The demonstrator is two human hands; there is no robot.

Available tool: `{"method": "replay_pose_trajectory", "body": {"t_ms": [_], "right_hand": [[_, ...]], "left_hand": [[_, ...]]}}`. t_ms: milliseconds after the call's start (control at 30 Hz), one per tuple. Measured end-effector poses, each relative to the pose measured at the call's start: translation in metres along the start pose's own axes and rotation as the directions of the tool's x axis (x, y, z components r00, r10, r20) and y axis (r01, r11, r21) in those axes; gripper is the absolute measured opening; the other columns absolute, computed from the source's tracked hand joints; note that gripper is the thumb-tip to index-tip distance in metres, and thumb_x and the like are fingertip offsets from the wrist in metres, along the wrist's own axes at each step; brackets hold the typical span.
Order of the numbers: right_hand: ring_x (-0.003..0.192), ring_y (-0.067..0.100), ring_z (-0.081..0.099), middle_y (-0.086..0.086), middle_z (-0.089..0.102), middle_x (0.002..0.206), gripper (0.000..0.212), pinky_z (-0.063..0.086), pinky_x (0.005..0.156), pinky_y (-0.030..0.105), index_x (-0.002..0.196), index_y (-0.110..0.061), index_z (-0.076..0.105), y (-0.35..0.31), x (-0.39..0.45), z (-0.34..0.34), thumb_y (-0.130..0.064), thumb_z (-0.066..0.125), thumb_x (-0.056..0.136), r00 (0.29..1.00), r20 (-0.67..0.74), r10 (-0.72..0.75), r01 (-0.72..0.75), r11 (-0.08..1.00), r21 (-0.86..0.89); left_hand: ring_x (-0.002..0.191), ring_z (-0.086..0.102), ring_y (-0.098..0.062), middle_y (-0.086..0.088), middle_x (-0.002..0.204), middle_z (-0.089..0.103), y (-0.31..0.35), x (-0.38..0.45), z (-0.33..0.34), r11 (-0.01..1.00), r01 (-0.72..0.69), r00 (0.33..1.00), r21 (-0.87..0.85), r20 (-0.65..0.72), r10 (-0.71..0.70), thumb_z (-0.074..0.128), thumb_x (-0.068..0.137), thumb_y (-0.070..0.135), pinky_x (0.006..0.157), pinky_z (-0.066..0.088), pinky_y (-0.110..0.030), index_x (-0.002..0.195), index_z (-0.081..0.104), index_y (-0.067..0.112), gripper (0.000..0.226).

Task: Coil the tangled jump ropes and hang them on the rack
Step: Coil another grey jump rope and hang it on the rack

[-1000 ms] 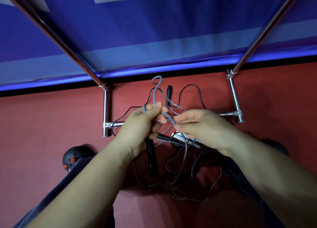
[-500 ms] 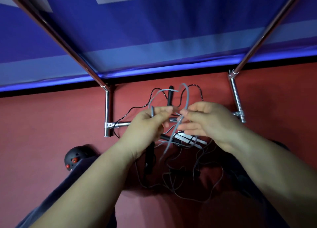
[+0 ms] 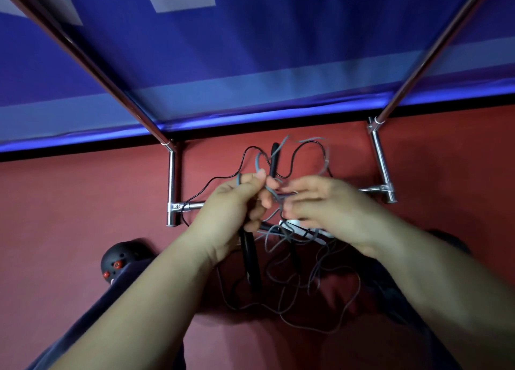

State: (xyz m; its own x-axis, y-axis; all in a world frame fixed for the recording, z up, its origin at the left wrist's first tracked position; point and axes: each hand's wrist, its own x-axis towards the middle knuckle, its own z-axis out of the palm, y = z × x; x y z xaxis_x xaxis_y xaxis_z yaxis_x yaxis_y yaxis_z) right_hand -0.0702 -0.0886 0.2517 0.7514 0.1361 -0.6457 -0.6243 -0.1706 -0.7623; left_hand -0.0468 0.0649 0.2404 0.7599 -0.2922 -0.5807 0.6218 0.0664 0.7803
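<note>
A tangle of thin grey and black jump ropes [image 3: 289, 283] lies on the red floor below my hands. My left hand [image 3: 234, 205] grips a black handle [image 3: 250, 261] that hangs down from it, together with grey rope loops [image 3: 260, 160] that stick up above its thumb. Close beside it on the right, my right hand [image 3: 323, 208] is blurred, its fingers at the grey rope between the two hands. Another black handle [image 3: 274, 158] lies on the floor beyond them. The chrome rack [image 3: 171, 185] stands behind, its low crossbar partly hidden by my hands.
A blue and pale banner [image 3: 250, 52] hangs behind the rack's two slanting poles. A thin black rope [image 3: 211, 180] runs over the left end of the crossbar. A black shoe with red dots [image 3: 119, 261] is at lower left. A white handle [image 3: 298, 227] lies under my right hand.
The tall grey loop between my hands has dropped and shifted. My right hand has moved slightly lower and to the right, now blurred. The left hand keeps its hold on the handle.
</note>
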Motion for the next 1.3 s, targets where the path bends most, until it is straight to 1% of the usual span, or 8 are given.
{"method": "replay_pose_trajectory", "body": {"t_ms": [167, 367, 600, 833, 900, 1000, 1133, 1300], "right_hand": [[0.087, -0.003, 0.063, -0.009, 0.069, 0.094, 0.015, 0.046, 0.080, 0.015, 0.082, -0.033, 0.063, 0.007, 0.000, 0.003, -0.020, 0.068, 0.083, 0.996, 0.007, -0.091, 0.090, 0.967, -0.237], [0.083, 0.014, 0.069, 0.002, 0.072, 0.084, 0.011, 0.052, 0.083, 0.031, 0.083, -0.013, 0.067, 0.010, 0.003, 0.005, -0.023, 0.065, 0.086, 0.989, -0.075, -0.124, 0.099, 0.957, -0.273], [0.072, 0.019, 0.072, 0.010, 0.071, 0.077, 0.012, 0.059, 0.068, 0.025, 0.087, -0.006, 0.062, -0.007, 0.003, -0.004, -0.012, 0.054, 0.092, 0.991, -0.129, 0.045, 0.010, 0.918, 0.396], [0.072, 0.015, 0.072, 0.006, 0.072, 0.074, 0.017, 0.058, 0.066, 0.025, 0.086, -0.006, 0.061, -0.016, 0.000, -0.011, -0.011, 0.047, 0.094, 0.998, -0.013, 0.061, -0.025, 0.577, 0.816], [0.077, 0.017, 0.072, 0.008, 0.073, 0.081, 0.014, 0.058, 0.071, 0.027, 0.092, -0.009, 0.062, -0.016, 0.001, -0.010, -0.012, 0.048, 0.093, 0.999, -0.033, 0.023, 0.008, 0.689, 0.725], [0.087, 0.013, 0.070, 0.004, 0.071, 0.097, 0.016, 0.055, 0.081, 0.027, 0.097, -0.023, 0.062, -0.005, 0.003, -0.005, -0.010, 0.059, 0.088, 0.996, -0.080, -0.031, 0.049, 0.971, 0.235], [0.093, 0.007, 0.065, -0.010, 0.067, 0.099, 0.025, 0.048, 0.084, 0.019, 0.090, -0.037, 0.058, 0.003, 0.002, 0.004, -0.014, 0.067, 0.084, 0.992, -0.046, -0.119, 0.112, 0.986, -0.127], [0.086, 0.005, 0.066, -0.006, 0.071, 0.086, 0.003, 0.050, 0.084, 0.023, 0.083, -0.022, 0.068, 0.009, 0.003, 0.005, -0.019, 0.069, 0.082, 0.980, -0.061, -0.187, 0.160, 0.939, -0.305]], "left_hand": [[0.037, 0.030, -0.002, 0.005, 0.052, 0.044, 0.007, 0.000, -0.004, 0.934, 0.115, 0.991, -0.339, 0.098, -0.087, 0.051, 0.079, 0.029, 0.032, 0.017, -0.012, 0.064, 0.062, 0.017, 0.023], [0.038, 0.030, -0.002, 0.005, 0.056, 0.047, 0.008, -0.003, -0.002, 0.951, 0.084, 0.993, -0.299, 0.107, -0.054, 0.053, 0.077, 0.029, 0.034, 0.017, -0.012, 0.077, 0.072, 0.016, 0.023], [0.037, 0.035, 0.004, 0.017, 0.044, 0.043, -0.004, -0.007, 0.000, 0.931, -0.080, 0.993, 0.357, 0.106, 0.045, 0.056, 0.091, 0.009, 0.040, 0.027, -0.006, 0.096, 0.068, 0.011, 0.013], [0.037, 0.027, -0.001, 0.013, 0.044, 0.038, -0.008, 0.000, -0.005, 0.883, -0.095, 0.994, 0.459, -0.005, 0.110, 0.053, 0.093, 0.027, 0.039, 0.023, -0.010, 0.083, 0.070, 0.008, 0.028], [0.038, 0.027, -0.004, 0.010, 0.048, 0.042, -0.007, 0.000, -0.002, 0.922, -0.077, 0.995, 0.379, -0.027, 0.094, 0.050, 0.095, 0.029, 0.038, 0.022, -0.013, 0.075, 0.068, 0.012, 0.032], [0.039, 0.027, -0.006, 0.004, 0.049, 0.045, -0.002, 0.001, 0.000, 0.991, -0.029, 0.998, 0.128, -0.060, 0.037, 0.045, 0.095, 0.026, 0.037, 0.018, -0.015, 0.069, 0.062, 0.012, 0.034], [0.039, 0.029, -0.005, 0.003, 0.049, 0.045, 0.008, -0.001, -0.002, 0.982, 0.032, 0.999, -0.187, 0.014, -0.030, 0.051, 0.080, 0.034, 0.035, 0.018, -0.015, 0.056, 0.065, 0.019, 0.031], [0.036, 0.031, -0.003, 0.004, 0.048, 0.042, 0.009, -0.002, -0.005, 0.920, 0.126, 0.987, -0.370, 0.145, -0.077, 0.051, 0.077, 0.034, 0.032, 0.019, -0.013, 0.054, 0.065, 0.018, 0.032]]}}
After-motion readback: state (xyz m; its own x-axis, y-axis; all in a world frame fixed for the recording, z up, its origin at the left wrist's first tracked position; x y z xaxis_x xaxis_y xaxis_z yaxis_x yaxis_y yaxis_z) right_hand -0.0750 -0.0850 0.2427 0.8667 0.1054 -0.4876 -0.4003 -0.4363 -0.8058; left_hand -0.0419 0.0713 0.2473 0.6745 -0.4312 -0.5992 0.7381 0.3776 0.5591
